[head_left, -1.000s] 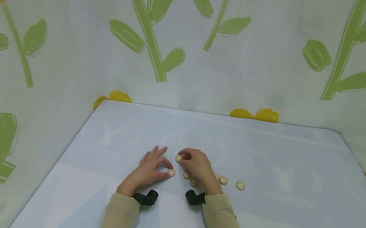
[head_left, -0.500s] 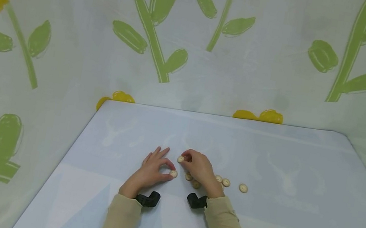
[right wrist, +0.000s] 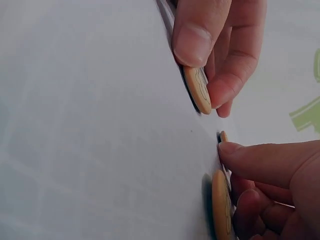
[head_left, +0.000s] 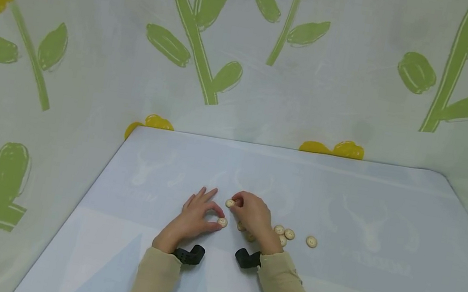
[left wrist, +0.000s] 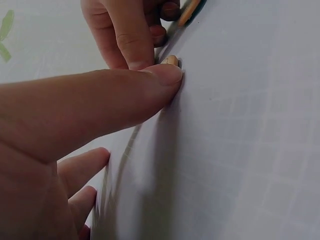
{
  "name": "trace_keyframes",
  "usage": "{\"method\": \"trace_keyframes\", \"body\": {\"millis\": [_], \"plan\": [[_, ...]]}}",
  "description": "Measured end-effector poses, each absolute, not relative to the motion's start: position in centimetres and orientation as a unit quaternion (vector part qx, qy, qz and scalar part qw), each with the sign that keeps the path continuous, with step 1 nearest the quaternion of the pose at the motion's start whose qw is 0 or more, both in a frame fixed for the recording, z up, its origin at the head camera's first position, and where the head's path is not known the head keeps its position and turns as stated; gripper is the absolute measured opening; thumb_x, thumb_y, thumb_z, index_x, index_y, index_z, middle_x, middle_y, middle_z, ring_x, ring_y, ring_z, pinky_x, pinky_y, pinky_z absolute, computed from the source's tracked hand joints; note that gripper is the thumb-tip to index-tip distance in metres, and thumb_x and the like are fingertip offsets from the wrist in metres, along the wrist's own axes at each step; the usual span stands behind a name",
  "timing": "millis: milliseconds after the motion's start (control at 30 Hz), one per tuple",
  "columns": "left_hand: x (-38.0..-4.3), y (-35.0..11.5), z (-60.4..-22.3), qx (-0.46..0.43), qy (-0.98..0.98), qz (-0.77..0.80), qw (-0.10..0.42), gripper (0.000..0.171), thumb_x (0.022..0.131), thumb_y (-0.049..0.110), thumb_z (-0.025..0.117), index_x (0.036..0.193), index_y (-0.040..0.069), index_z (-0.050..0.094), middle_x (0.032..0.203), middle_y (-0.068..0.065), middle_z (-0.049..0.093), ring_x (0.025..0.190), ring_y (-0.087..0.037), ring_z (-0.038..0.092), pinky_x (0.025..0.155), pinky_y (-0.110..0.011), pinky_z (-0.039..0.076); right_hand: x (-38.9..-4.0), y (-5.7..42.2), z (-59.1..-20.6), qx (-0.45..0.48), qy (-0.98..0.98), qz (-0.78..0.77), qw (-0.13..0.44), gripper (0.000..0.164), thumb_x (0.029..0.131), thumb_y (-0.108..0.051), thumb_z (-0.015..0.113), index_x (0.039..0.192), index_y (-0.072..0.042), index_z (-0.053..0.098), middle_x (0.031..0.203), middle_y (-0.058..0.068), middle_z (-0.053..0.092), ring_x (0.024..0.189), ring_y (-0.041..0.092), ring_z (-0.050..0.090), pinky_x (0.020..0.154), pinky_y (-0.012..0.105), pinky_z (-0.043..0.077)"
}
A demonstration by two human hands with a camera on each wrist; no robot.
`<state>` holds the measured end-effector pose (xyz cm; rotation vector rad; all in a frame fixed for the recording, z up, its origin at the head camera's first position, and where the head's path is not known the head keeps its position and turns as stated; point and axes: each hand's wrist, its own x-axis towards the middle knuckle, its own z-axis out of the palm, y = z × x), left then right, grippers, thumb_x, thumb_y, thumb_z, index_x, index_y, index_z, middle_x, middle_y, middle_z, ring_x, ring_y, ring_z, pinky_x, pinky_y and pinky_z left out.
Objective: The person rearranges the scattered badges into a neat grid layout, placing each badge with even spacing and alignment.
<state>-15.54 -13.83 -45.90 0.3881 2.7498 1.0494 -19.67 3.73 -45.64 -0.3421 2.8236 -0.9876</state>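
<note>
My left hand [head_left: 191, 219] holds a small round wooden disc [head_left: 222, 222] at its edge between thumb and index finger, its other fingers spread out over the table. In the left wrist view, its thumb covers most of that disc [left wrist: 171, 60]. Slightly farther back, my right hand [head_left: 253, 216] pinches another disc [head_left: 230, 203] between thumb and fingertips. The right wrist view shows the left hand's disc [right wrist: 198, 91] lying low at the tabletop, thin lines drawn on its face. Only a sliver of the right hand's disc [right wrist: 224, 136] shows past the thumb.
Beside and partly under my right hand lie two discs [head_left: 241, 226]. Right of its wrist is a cluster of three more [head_left: 289, 234], with a lone disc [head_left: 311, 241] farther right. The pale table [head_left: 370, 189] meets a flower-patterned cloth [head_left: 339, 101] at its back and sides.
Both hands keep their hold on their discs. The right wrist and forearm have shifted slightly left, uncovering more of the cluster of discs. The head view has swung a little.
</note>
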Motion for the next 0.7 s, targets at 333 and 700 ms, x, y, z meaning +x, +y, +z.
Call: {"method": "trace_keyframes", "body": {"millis": [333,700], "plan": [[-15.7,-13.99,-45.94,0.137,0.923,0.349,0.085,0.012,0.079,0.028,0.07,0.089,0.023,0.064,0.151,-0.011,0.023,0.141,-0.034,0.003,0.109,-0.057,0.001,-19.61,3.64,-45.81,-0.125,0.938,-0.321,0.036,0.02,0.082,-0.021,0.067,0.101,-0.016,0.066,0.075,-0.005,0.055,0.063,0.011,0.047,0.053,0.025,0.037],[-15.82,-13.94,-46.2,0.132,0.925,0.344,0.088,0.012,0.079,0.028,0.071,0.089,0.024,0.065,0.152,-0.01,0.023,0.142,-0.032,0.002,0.11,-0.055,0.0,-19.76,3.57,-45.7,-0.11,0.941,-0.316,0.046,0.019,0.083,-0.022,0.067,0.101,-0.017,0.068,0.079,-0.003,0.056,0.066,0.012,0.048,0.055,0.025,0.038]]}}
